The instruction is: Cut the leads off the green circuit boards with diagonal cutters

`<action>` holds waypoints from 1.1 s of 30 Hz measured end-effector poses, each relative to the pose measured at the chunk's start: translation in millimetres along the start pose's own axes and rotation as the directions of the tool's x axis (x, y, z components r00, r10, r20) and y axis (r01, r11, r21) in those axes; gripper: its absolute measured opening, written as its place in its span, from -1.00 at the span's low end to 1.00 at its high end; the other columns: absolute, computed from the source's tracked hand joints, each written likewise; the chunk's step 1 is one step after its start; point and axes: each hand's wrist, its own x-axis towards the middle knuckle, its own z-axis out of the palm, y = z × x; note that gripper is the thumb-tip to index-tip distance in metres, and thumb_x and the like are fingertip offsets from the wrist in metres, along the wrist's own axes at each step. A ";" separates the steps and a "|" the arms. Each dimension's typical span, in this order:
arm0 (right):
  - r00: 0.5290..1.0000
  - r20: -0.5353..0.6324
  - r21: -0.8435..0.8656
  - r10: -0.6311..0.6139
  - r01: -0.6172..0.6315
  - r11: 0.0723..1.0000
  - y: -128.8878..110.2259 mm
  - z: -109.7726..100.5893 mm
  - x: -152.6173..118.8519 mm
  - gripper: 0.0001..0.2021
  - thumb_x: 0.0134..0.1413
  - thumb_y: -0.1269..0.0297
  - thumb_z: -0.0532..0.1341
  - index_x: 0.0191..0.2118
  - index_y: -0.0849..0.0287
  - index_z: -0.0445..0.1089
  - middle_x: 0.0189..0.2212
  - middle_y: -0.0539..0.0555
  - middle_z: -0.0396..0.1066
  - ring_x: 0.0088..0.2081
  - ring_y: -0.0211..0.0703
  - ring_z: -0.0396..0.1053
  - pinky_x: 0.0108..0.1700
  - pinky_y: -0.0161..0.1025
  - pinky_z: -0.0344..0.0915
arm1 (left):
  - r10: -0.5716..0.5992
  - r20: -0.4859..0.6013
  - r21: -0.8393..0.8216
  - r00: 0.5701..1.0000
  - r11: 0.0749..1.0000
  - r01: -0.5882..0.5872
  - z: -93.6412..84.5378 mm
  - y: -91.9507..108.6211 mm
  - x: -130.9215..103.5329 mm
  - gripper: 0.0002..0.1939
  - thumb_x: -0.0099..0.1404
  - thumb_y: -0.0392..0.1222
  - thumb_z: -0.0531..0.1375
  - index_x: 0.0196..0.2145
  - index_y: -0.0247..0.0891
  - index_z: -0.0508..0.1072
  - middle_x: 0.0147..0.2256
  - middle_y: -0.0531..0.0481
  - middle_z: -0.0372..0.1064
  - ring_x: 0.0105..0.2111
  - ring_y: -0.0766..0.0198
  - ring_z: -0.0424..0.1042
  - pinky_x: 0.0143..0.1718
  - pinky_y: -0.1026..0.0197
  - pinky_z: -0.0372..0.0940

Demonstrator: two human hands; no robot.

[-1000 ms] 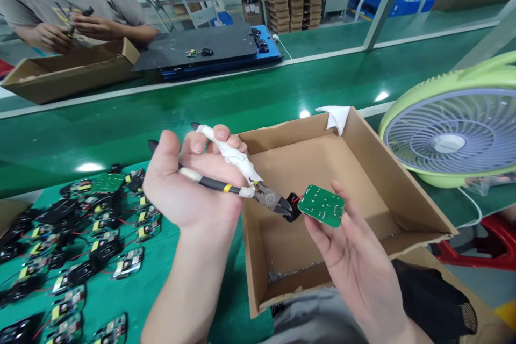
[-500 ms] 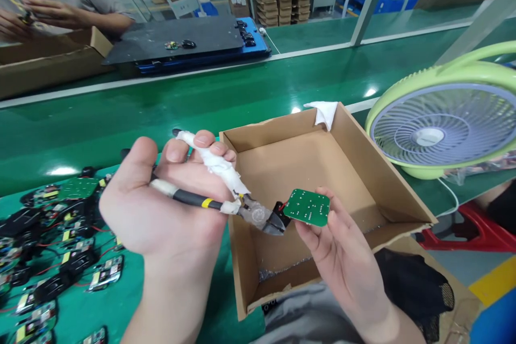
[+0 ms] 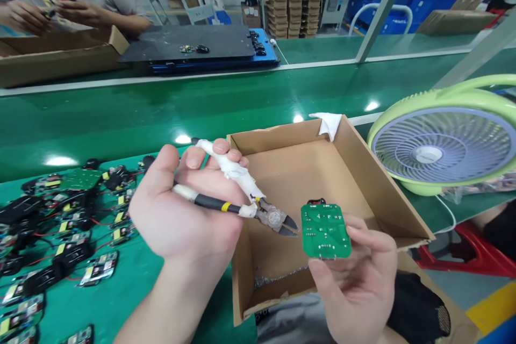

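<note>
My left hand [image 3: 193, 204], palm up, holds cutting pliers [image 3: 272, 217] with white-wrapped handles. The plier jaws are parted and point right, just short of a green circuit board [image 3: 325, 231]. That board is pinched at its right and lower edges by my right hand [image 3: 358, 274], its solder-dotted face towards me. A small black part shows behind the board's top edge. Both hands are above an open cardboard box [image 3: 298, 166], which has bits of clippings along its near inner edge.
Many boards with black housings and red wires [image 3: 72, 252] lie on the green mat at left. A green fan [image 3: 429, 153] stands at right. Across the bench, a person's hands [image 3: 52, 13] work above another box [image 3: 60, 62].
The board has turned upright and moved right and down, away from the plier jaws. My left hand and the pliers have shifted slightly right. The head view has shifted a little.
</note>
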 end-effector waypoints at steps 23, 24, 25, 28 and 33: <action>0.953 0.188 -0.193 -0.238 0.274 0.942 7.3 -7.2 1.0 -0.33 -0.10 0.83 0.27 0.10 0.11 0.27 -0.04 0.14 0.37 -0.10 -0.14 0.53 -0.30 -0.29 0.60 | -0.029 0.071 0.067 0.997 0.997 0.024 -1.6 -13.2 5.7 -0.66 0.34 -0.13 0.01 -0.56 -0.26 0.06 -0.50 -0.07 0.21 -0.50 0.28 0.30 -0.49 0.25 0.31; 0.949 0.194 -0.208 -0.247 0.286 0.935 7.7 -7.4 0.9 -0.32 -0.10 0.83 0.28 0.11 0.11 0.27 -0.03 0.15 0.37 -0.11 -0.13 0.54 -0.30 -0.27 0.60 | -0.034 0.069 0.062 0.997 0.998 0.030 -1.5 -12.9 5.8 -0.66 0.34 -0.13 0.01 -0.56 -0.25 0.05 -0.49 -0.06 0.20 -0.50 0.28 0.30 -0.49 0.26 0.30; 0.945 0.197 -0.225 -0.260 0.301 0.927 8.1 -7.1 0.7 -0.32 -0.10 0.83 0.28 0.12 0.10 0.26 -0.02 0.15 0.38 -0.10 -0.12 0.54 -0.29 -0.24 0.61 | -0.037 0.066 0.054 0.997 0.998 0.034 -1.4 -12.4 5.6 -0.66 0.34 -0.13 0.02 -0.56 -0.25 0.04 -0.49 -0.06 0.19 -0.50 0.29 0.29 -0.49 0.26 0.29; 0.940 0.153 -0.265 -0.305 0.336 0.904 10.0 -3.9 -0.6 -0.33 -0.08 0.82 0.28 0.12 0.10 0.27 -0.02 0.15 0.39 -0.10 -0.12 0.54 -0.25 -0.21 0.61 | -0.034 0.054 0.028 0.998 0.999 0.033 -0.9 -10.0 3.9 -0.66 0.34 -0.13 0.02 -0.55 -0.24 0.03 -0.49 -0.06 0.18 -0.49 0.28 0.29 -0.48 0.25 0.30; 0.943 0.081 -0.267 -0.323 0.333 0.904 12.4 1.3 -2.8 -0.36 -0.09 0.82 0.29 0.08 0.12 0.30 -0.04 0.14 0.41 -0.11 -0.11 0.54 -0.25 -0.20 0.60 | -0.037 0.035 0.022 0.999 0.999 0.036 0.2 -9.5 2.8 -0.67 0.33 -0.13 0.05 -0.54 -0.23 0.05 -0.46 -0.06 0.19 -0.48 0.26 0.29 -0.47 0.22 0.29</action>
